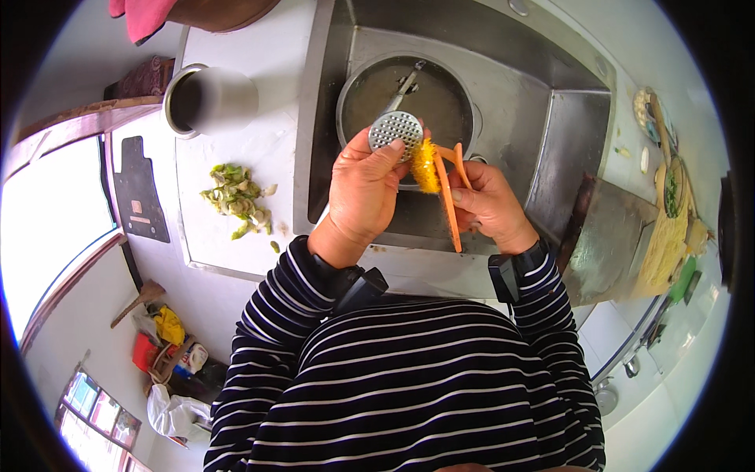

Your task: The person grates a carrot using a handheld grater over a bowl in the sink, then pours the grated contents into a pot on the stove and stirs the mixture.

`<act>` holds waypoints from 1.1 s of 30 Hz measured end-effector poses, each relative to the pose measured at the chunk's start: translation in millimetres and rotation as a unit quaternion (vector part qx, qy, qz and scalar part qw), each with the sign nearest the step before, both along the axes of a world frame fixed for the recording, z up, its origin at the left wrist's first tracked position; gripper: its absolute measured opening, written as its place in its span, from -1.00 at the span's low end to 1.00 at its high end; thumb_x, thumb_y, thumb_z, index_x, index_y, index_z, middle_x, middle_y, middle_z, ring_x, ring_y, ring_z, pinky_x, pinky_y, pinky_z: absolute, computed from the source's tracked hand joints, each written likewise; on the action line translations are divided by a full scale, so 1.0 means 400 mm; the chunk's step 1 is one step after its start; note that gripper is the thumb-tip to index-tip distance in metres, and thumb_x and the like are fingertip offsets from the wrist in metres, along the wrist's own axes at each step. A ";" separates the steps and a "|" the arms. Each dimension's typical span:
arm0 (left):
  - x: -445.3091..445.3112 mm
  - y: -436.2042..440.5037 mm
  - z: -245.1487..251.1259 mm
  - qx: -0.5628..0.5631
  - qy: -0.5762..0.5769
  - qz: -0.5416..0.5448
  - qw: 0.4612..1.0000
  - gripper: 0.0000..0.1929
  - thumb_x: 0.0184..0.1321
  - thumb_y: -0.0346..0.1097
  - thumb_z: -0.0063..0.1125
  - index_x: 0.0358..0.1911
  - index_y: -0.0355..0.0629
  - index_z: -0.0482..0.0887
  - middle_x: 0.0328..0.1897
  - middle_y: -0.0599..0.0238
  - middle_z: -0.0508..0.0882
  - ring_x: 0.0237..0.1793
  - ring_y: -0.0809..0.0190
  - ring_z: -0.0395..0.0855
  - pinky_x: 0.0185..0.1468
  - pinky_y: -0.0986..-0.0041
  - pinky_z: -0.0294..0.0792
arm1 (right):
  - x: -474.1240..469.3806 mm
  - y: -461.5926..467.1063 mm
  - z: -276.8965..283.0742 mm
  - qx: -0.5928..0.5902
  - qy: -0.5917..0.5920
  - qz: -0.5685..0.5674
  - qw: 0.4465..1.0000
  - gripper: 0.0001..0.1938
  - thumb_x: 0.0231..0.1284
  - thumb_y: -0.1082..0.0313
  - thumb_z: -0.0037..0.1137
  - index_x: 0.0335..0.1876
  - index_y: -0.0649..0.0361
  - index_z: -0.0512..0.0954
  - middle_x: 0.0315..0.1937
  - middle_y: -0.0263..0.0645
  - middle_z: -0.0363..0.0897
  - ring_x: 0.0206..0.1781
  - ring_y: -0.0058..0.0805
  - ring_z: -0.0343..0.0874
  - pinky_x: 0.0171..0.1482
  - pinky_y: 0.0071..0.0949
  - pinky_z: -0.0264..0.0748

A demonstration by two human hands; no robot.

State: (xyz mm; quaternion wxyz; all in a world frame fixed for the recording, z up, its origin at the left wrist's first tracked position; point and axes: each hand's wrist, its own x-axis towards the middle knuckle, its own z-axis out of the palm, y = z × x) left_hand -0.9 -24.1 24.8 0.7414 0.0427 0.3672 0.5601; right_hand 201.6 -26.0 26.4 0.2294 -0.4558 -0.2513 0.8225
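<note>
Over a stainless steel sink, my left hand [368, 189] holds a round perforated metal disc [395, 135], its thumb on the lower edge. My right hand [492, 203] grips the orange plastic handle of a scrub brush [446, 189]. The brush's yellow bristles face the disc and are close to its right edge; whether they touch, I cannot tell. Below the hands a metal pot [439, 88] of murky water stands in the sink. A metal utensil handle [402, 91] reaches over the pot from behind the disc; how the two join is hidden.
Green and white vegetable scraps [236, 197] lie on the left counter near a metal container [187, 103]. Right of the sink are a cleaver-like metal blade [613, 233], a yellowish board [666, 253] and a bowl with chopped greens [672, 186]. The sink's front rim [413, 245] runs below my wrists.
</note>
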 end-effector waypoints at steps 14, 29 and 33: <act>0.008 -0.011 0.008 0.002 0.024 0.001 1.000 -0.74 0.34 -0.50 -0.08 0.05 -0.31 0.56 0.05 0.09 0.66 0.12 0.11 0.61 0.22 0.29 0.42 | -0.012 -0.004 -0.002 0.000 0.008 -0.004 1.000 -0.85 0.22 0.41 0.22 -0.28 0.25 0.47 -0.60 -0.40 0.42 -0.71 -0.69 0.26 -0.67 -0.66 0.14; -0.017 -0.015 -0.034 -0.002 0.024 -0.036 0.999 -0.67 0.24 -0.67 -0.13 0.04 -0.30 0.53 0.01 0.12 0.65 0.06 0.15 0.63 0.19 0.35 0.46 | -0.034 0.037 0.102 0.298 -0.282 0.063 0.910 -0.81 0.15 0.38 0.32 -0.25 0.30 0.56 -0.47 -0.45 0.52 -0.39 -0.76 0.41 -0.35 -0.64 0.43; -0.001 -0.040 -0.043 0.071 0.112 -0.070 0.989 -0.65 0.25 -0.68 -0.12 0.09 -0.31 0.53 0.05 0.22 0.64 0.03 0.28 0.61 0.15 0.45 0.46 | -0.068 0.072 0.085 0.290 -0.268 0.104 0.913 -0.81 0.15 0.37 0.32 -0.33 0.30 0.53 -0.51 -0.46 0.45 -0.40 -0.78 0.34 -0.37 -0.63 0.40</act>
